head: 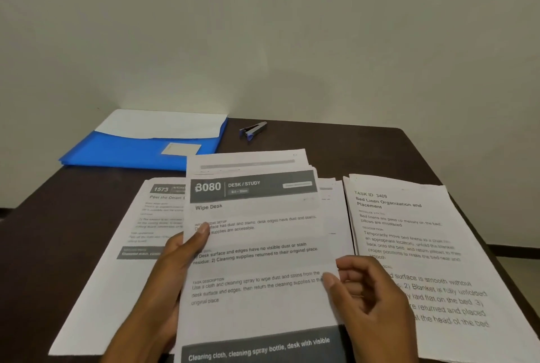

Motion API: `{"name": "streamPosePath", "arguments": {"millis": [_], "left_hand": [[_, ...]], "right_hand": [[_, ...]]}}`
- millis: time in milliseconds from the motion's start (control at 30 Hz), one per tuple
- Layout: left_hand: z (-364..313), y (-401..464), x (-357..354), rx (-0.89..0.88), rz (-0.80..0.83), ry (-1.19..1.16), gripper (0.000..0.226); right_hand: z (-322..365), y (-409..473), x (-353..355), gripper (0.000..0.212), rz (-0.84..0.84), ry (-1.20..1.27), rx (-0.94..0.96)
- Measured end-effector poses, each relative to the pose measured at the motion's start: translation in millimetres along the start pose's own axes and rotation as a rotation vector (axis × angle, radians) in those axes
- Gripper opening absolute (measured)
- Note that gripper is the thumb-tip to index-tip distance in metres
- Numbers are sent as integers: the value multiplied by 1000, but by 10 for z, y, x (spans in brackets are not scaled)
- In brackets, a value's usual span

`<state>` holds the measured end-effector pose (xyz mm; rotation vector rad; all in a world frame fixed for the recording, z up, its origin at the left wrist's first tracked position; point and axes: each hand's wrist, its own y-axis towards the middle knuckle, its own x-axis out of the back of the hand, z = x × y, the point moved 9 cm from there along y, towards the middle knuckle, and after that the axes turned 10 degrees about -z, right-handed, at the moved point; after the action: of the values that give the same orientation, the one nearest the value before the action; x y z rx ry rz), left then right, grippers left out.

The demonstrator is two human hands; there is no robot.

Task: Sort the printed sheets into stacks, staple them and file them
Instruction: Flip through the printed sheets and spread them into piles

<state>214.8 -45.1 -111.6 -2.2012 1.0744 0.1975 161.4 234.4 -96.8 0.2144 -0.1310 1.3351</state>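
Note:
I hold a bundle of printed sheets (257, 245) above the dark table, its top page headed "3080 Desk / Study, Wipe Desk". My left hand (172, 269) grips the bundle's left edge, thumb on the page. My right hand (368, 298) pinches the right edge of the top sheet. A sheet headed "1573" (128, 245) lies flat at the left. At the right lies a stack headed "Task ID 3409, Bed Linen" (423, 245). More sheets show behind the bundle. The small stapler (253, 129) lies at the back. A blue folder (140, 149) with white paper in it lies at the back left.
The dark table (350, 146) stands against a plain wall. Its right edge runs diagonally past the bed linen stack, with floor beyond. The left edge of the table is near the folder.

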Motion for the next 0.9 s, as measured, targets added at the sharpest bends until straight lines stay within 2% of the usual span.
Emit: {"name": "streamPosePath", "arguments": {"millis": [167, 367, 567, 800, 900], "left_hand": [[8, 1, 5, -10, 4, 5, 41], [2, -25, 17, 10, 15, -26, 41], [-11, -37, 39, 13, -3, -44, 34], [-92, -85, 115, 21, -8, -69, 35], [-273, -160, 342, -3, -57, -78, 33]], "right_hand": [[-3, -5, -4, 39, -36, 20, 3], [24, -21, 3, 24, -63, 47, -33], [1, -9, 26, 28, -84, -18, -63], [71, 9, -15, 19, -76, -77, -40], [213, 119, 2, 16, -141, -92, -12]]}}
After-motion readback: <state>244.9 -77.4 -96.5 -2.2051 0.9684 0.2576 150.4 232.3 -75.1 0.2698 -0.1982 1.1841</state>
